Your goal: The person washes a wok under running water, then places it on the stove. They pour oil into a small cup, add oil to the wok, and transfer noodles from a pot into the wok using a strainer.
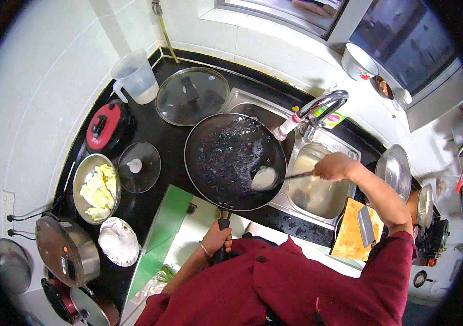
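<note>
My left hand (216,238) is wrapped around the black handle of a wide wok (231,159), its dark inside wet and shiny. The wok overlaps the worktop and the left basin of the steel sink (317,214); whether it rests there I cannot tell. Over the right basin, my right hand (334,167) grips a long-handled utensil (296,176). Its pale, blurred head touches or hovers over the wok's lower right inside; a spatula or a ladle, I cannot tell which. Just above the wok's right rim hangs the spout of a chrome faucet (329,98).
Left of the wok are two glass lids (192,98), a plastic measuring jug (135,77), a steel bowl of pale yellow leaves (97,191), a covered patterned bowl (118,242) and an electric cooker (68,250). Right, a cleaver (365,228) lies on a wooden cutting board (345,240).
</note>
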Tool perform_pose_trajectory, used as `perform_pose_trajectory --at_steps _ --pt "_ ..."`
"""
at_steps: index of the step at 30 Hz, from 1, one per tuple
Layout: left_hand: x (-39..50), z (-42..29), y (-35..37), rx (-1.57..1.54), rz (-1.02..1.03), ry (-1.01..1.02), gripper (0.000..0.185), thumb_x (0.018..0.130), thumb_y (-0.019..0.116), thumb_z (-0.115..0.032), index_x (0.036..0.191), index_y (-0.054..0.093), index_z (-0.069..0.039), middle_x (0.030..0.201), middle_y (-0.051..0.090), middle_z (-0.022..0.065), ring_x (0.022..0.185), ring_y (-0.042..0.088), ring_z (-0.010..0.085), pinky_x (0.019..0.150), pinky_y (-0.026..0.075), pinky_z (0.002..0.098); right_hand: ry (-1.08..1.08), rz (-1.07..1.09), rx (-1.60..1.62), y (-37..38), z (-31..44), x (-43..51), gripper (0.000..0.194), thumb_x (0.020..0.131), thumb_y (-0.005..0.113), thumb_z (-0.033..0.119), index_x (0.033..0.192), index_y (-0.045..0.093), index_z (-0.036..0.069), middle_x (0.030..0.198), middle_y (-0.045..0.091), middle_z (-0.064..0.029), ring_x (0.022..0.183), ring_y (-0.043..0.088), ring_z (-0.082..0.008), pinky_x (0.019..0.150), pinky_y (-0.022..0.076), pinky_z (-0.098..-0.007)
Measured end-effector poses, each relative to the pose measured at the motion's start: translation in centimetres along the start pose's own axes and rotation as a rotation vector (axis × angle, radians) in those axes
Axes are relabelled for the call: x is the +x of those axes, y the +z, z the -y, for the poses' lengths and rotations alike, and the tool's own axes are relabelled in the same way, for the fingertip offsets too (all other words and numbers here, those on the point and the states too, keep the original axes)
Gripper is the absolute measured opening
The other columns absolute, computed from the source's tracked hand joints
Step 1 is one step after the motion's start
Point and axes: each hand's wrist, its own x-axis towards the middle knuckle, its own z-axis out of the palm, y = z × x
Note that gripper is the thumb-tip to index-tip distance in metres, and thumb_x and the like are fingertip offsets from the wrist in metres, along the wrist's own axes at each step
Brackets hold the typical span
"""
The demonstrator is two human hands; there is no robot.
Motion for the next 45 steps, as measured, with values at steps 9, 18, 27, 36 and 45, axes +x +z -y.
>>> perform_pose_trajectory --at_steps 9,18,27,36,45 --pt "0.0 -0.3 0.1 0.053 0.016 -0.009 0.014 0.081 0.048 -0.005 0.085 0.034 -0.006 0.056 0.040 0.0047 0.041 0.042 0.0138 0.036 0.040 0.0313 0.015 -0.488 0.140 1.4 3.7 7.0 0.036 0.078 0.057 0.020 0.113 0.053 0.012 0.080 0.063 -0.0175 0.071 0.062 -0.0327 0.056 0.0482 -0.0434" --pt "0.4 0.1 0.3 0.050 -0.018 -0.002 0.015 0.082 0.048 -0.006 0.084 0.033 -0.006 0.055 0.040 0.0048 0.041 0.042 0.0138 0.036 0.041 0.0320 -0.288 0.187 0.938 -1.6 5.1 4.1 0.023 0.086 0.055 0.027 0.102 0.058 0.010 0.061 0.052 0.0018 0.047 0.048 -0.0055 0.041 0.0400 -0.0226" --pt "0.6 0.0 0.1 -0.013 0.029 -0.038 0.020 0.081 0.049 -0.004 0.086 0.031 -0.008 0.057 0.041 0.0049 0.041 0.042 0.0141 0.036 0.040 0.0320 -0.295 0.328 0.810 -1.7 3.3 1.3 0.032 0.089 0.053 0.030 0.113 0.055 0.010 0.060 0.052 0.0027 0.049 0.048 -0.0036 0.040 0.0377 -0.0202" --pt "0.2 -0.2 1.3 0.133 -0.072 0.005 0.019 0.080 0.049 -0.004 0.087 0.032 -0.007 0.057 0.041 0.0052 0.040 0.042 0.0136 0.035 0.040 0.0321 0.149 -0.470 0.215 2.1 2.8 6.9 0.026 0.078 0.055 0.019 0.103 0.052 0.011 0.076 0.062 -0.0167 0.073 0.061 -0.0369 0.063 0.0493 -0.0473" --pt "0.4 0.4 0.5 0.057 -0.014 -0.001 0.014 0.080 0.048 -0.004 0.084 0.035 -0.006 0.057 0.041 0.0056 0.040 0.042 0.0135 0.035 0.040 0.0316 -0.095 -0.182 0.038 -1.1 1.6 -0.7 0.031 0.080 0.056 0.026 0.109 0.058 0.017 0.080 0.063 -0.0123 0.073 0.061 -0.0310 0.062 0.0476 -0.0432"
